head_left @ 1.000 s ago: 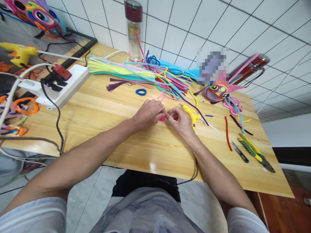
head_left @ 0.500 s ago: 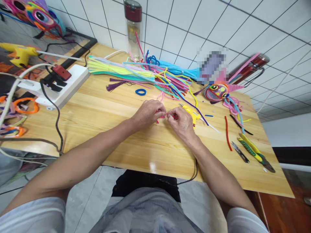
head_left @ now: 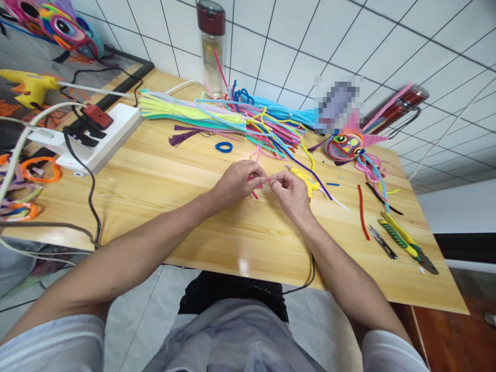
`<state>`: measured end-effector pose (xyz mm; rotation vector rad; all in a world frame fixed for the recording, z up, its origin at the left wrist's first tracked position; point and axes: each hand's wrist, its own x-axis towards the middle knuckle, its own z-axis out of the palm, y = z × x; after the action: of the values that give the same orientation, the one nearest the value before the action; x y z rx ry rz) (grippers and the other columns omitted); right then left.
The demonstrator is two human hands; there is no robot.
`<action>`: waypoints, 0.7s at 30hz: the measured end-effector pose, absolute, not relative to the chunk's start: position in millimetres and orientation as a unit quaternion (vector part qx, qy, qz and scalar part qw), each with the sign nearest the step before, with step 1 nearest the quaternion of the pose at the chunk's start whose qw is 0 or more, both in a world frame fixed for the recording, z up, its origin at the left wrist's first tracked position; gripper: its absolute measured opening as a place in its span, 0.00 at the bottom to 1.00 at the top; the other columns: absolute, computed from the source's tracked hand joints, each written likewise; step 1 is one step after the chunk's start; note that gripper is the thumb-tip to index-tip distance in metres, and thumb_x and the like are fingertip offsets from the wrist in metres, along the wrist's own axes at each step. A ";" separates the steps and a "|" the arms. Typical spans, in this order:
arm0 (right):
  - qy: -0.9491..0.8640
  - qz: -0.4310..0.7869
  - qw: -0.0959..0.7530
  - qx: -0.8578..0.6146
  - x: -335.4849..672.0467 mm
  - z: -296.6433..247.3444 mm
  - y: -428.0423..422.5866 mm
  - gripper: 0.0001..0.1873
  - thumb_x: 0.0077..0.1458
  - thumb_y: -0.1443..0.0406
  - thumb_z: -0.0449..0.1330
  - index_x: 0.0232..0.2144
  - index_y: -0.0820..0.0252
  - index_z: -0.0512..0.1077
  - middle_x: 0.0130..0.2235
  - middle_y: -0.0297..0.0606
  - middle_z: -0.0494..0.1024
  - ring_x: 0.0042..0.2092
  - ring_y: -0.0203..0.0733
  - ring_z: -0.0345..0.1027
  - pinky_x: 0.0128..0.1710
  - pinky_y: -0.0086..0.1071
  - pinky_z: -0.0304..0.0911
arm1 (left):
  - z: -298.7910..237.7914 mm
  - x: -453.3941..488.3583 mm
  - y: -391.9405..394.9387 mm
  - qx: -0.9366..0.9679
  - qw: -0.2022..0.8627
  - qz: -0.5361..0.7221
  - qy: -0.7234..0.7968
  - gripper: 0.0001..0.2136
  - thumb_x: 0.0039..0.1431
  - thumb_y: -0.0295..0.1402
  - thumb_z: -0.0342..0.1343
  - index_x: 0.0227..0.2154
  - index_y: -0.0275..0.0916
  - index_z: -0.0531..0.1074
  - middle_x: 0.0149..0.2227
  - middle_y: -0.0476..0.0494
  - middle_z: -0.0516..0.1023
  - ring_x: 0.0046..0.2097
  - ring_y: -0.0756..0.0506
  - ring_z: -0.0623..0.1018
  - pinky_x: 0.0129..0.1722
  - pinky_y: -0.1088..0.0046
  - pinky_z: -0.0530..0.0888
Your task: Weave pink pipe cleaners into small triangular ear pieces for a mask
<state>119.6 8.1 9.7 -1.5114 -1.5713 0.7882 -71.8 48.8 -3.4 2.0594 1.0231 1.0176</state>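
My left hand (head_left: 241,181) is closed in a pinch on a pinkish-red pipe cleaner (head_left: 254,195), whose short end sticks out below the fingers. Facing it, my right hand (head_left: 290,194) pinches the same pipe cleaner between thumb and forefinger. Only a narrow gap parts the fingertips, and the fingers cover most of the piece. Just behind my right hand lies a yellow glue gun (head_left: 306,181). A blue pipe-cleaner ring (head_left: 223,147) rests on the table beyond my left hand.
Bundled pipe cleaners (head_left: 194,113) lie along the back, before a glass bottle (head_left: 211,51). A white power strip (head_left: 110,137) with cables stands left. At right are a decorated fish-like figure (head_left: 344,147), a red pipe cleaner (head_left: 363,212), thread snips (head_left: 383,243) and green-yellow pliers (head_left: 406,243).
My right hand has turned slightly, and the red loop that showed in its fingers is hidden now. The pipe cleaner's end below my left hand has shifted a little to the right.
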 end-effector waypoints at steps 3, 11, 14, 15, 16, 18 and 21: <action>-0.583 0.347 0.423 -0.601 116.3 11.5 7.0 0.07 0.52 0.59 0.62 0.27 0.55 0.75 0.24 0.28 0.71 0.26 0.36 0.59 0.29 0.33 0.54 | -2.7 -67.7 44.0 0.770 0.307 0.404 0.388 0.05 0.63 0.31 0.64 0.31 0.40 0.79 0.34 0.46 0.82 0.37 0.45 0.77 0.45 0.67 0.72; -0.552 0.389 0.448 -0.586 115.9 7.2 9.6 0.09 0.51 0.57 0.63 0.29 0.55 0.75 0.24 0.28 0.71 0.28 0.37 0.62 0.31 0.33 0.58 | -5.3 -61.3 36.8 0.739 0.296 0.456 0.398 0.05 0.65 0.30 0.62 0.31 0.40 0.77 0.33 0.47 0.82 0.38 0.46 0.78 0.45 0.68 0.73; -0.571 0.374 0.451 -0.575 119.2 8.6 11.0 0.08 0.52 0.57 0.63 0.29 0.55 0.75 0.26 0.29 0.74 0.30 0.37 0.64 0.35 0.34 0.62 | -4.8 -62.2 36.1 0.735 0.296 0.456 0.405 0.05 0.65 0.29 0.61 0.32 0.40 0.76 0.33 0.48 0.82 0.37 0.46 0.78 0.44 0.69 0.73; -0.573 0.369 0.451 -0.577 120.0 9.3 11.2 0.08 0.52 0.58 0.63 0.28 0.55 0.75 0.27 0.29 0.74 0.30 0.37 0.65 0.35 0.34 0.62 | -4.6 -62.4 35.8 0.734 0.295 0.454 0.410 0.05 0.65 0.29 0.61 0.32 0.40 0.76 0.34 0.48 0.82 0.37 0.47 0.78 0.44 0.69 0.73; -0.574 0.364 0.449 -0.580 120.6 10.1 11.2 0.07 0.52 0.59 0.63 0.28 0.55 0.75 0.27 0.29 0.75 0.30 0.37 0.65 0.35 0.34 0.62 | -4.5 -62.4 35.5 0.735 0.293 0.451 0.413 0.05 0.66 0.28 0.61 0.32 0.40 0.76 0.34 0.48 0.82 0.37 0.47 0.78 0.45 0.70 0.74; -0.578 0.353 0.442 -0.588 121.2 11.2 11.2 0.06 0.52 0.60 0.63 0.28 0.55 0.75 0.27 0.29 0.75 0.29 0.37 0.64 0.33 0.34 0.61 | -4.5 -62.0 35.1 0.736 0.290 0.447 0.417 0.05 0.65 0.28 0.61 0.32 0.39 0.76 0.34 0.48 0.82 0.38 0.47 0.78 0.44 0.70 0.74; -0.591 0.338 0.434 -0.590 121.8 11.8 11.4 0.05 0.50 0.61 0.64 0.26 0.55 0.76 0.26 0.29 0.75 0.28 0.36 0.62 0.32 0.34 0.58 | -5.1 -61.6 34.8 0.742 0.286 0.441 0.415 0.05 0.65 0.28 0.61 0.32 0.39 0.77 0.34 0.48 0.82 0.37 0.47 0.78 0.43 0.70 0.74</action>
<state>121.8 11.4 11.8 -1.4690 -1.4719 0.8413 -61.6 34.8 -5.1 1.9839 1.1094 1.1800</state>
